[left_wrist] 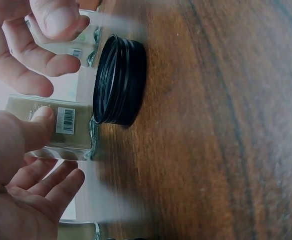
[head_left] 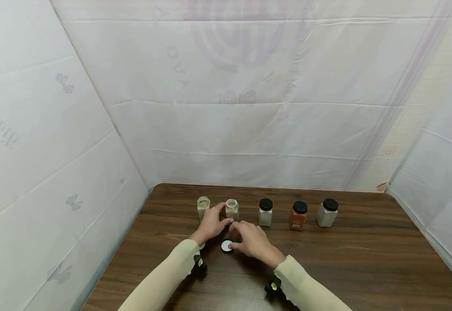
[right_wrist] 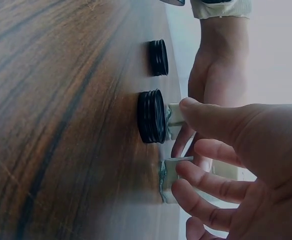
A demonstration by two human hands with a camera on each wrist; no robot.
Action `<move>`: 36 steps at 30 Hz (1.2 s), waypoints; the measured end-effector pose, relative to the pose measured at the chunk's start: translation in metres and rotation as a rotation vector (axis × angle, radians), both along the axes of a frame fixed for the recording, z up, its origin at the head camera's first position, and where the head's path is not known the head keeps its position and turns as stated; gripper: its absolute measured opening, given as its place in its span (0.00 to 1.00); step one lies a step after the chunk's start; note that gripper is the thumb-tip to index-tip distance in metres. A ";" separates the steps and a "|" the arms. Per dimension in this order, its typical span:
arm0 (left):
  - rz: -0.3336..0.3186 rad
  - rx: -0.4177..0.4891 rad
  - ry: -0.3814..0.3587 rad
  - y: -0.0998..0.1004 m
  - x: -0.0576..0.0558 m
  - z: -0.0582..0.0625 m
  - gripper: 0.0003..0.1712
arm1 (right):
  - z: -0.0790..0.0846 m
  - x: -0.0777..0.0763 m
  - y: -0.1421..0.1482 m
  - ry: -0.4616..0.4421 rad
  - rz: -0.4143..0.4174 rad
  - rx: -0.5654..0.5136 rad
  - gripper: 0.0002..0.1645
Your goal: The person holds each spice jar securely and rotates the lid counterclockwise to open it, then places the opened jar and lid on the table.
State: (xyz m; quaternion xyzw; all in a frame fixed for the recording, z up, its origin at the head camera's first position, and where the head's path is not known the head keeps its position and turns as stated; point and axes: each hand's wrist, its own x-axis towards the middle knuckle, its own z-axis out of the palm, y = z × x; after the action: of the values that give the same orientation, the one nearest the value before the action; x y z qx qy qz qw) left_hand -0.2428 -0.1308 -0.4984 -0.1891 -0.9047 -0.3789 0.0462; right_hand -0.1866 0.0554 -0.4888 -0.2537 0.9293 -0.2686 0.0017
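My left hand (head_left: 211, 222) holds an uncapped glass jar (head_left: 232, 208) of pale powder, second from the left. In the left wrist view its thumb (left_wrist: 43, 120) lies across the jar's front, by the barcode label, with other fingers along one side. My right hand (head_left: 252, 239) is in front of that jar, fingers spread and loosely bent, nothing in its grasp. Close below its thumb a black screw lid (head_left: 227, 245) lies on the table, white inside facing up. Another black lid (right_wrist: 159, 57) lies farther left, mostly hidden by my left wrist in the head view.
Left of the held jar stands another uncapped jar (head_left: 203, 205). To the right, in a row, are a black-capped jar of pale powder (head_left: 265, 214), one of orange-red powder (head_left: 298, 217) and another pale one (head_left: 326, 214). White cloth walls (head_left: 226, 129) surround the wooden table (head_left: 350, 263).
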 end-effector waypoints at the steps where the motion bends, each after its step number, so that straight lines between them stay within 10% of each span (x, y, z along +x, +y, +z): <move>1: 0.002 0.000 0.005 0.000 0.000 0.000 0.27 | 0.000 0.000 0.001 0.001 0.000 -0.001 0.21; 12: -0.013 0.040 -0.028 -0.003 0.001 0.001 0.46 | 0.005 -0.001 0.005 0.000 -0.003 -0.009 0.21; 36: -0.036 0.111 -0.065 -0.004 0.001 0.005 0.47 | 0.009 0.004 0.019 0.025 0.004 -0.028 0.21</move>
State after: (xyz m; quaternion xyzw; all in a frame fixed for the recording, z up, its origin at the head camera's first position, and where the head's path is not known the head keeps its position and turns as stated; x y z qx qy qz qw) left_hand -0.2413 -0.1344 -0.4931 -0.1901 -0.8797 -0.4353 0.0205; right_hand -0.1827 0.0742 -0.4797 -0.2589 0.9248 -0.2784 -0.0131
